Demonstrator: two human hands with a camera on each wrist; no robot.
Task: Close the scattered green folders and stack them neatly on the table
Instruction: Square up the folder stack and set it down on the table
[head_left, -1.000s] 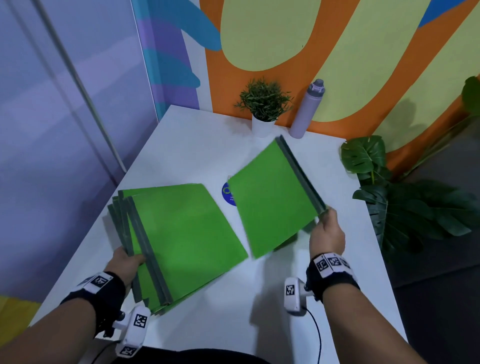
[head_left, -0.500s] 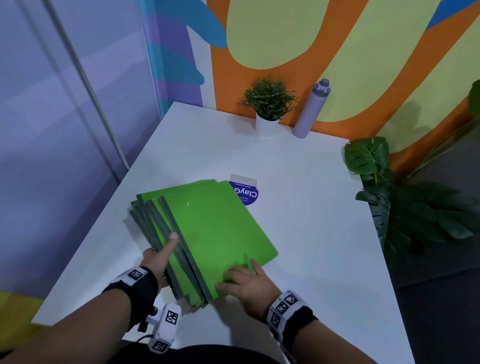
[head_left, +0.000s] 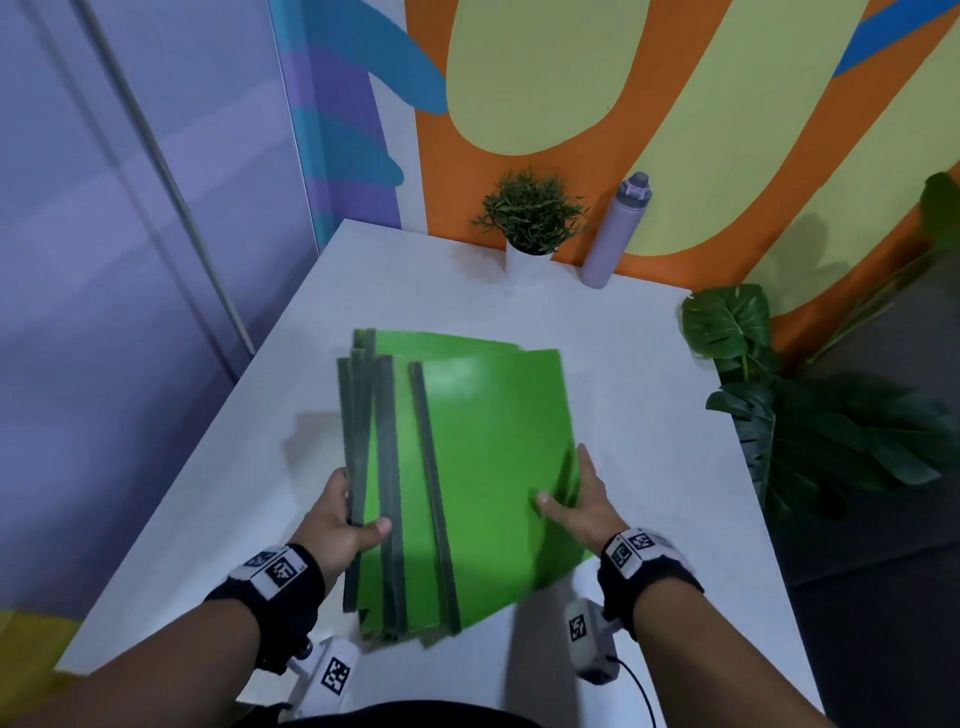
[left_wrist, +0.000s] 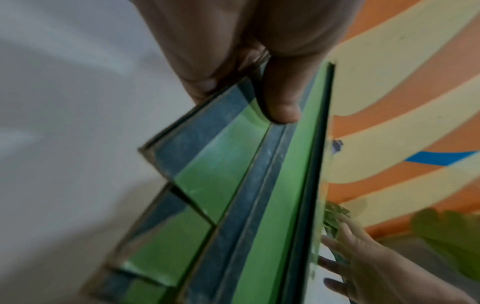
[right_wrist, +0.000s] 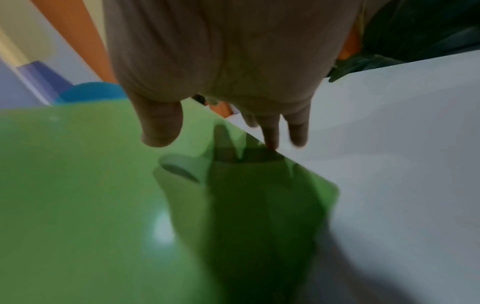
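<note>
A fanned stack of several closed green folders (head_left: 488, 457) with dark spines lies on the white table (head_left: 649, 374), raised and tilted at its near end. My left hand (head_left: 343, 514) grips the stack's spine side, thumb on top (left_wrist: 280, 98) and fingers beneath. My right hand (head_left: 582, 499) holds the stack's right edge with straight fingers along it and the thumb lying on the top cover (right_wrist: 161, 127). The folders (left_wrist: 233, 205) sit unevenly, their spines splayed apart. The blue round label seen earlier is hidden under the stack.
A small potted plant (head_left: 530, 223) and a lilac bottle (head_left: 613, 234) stand at the table's far edge against the painted wall. Large leafy plants (head_left: 810, 415) stand off the table's right side. A glass wall runs along the left.
The right hand laid the last folder on the stack, then shifted to the stack's right edge. Both hands turned the stack and moved it toward the table's middle.
</note>
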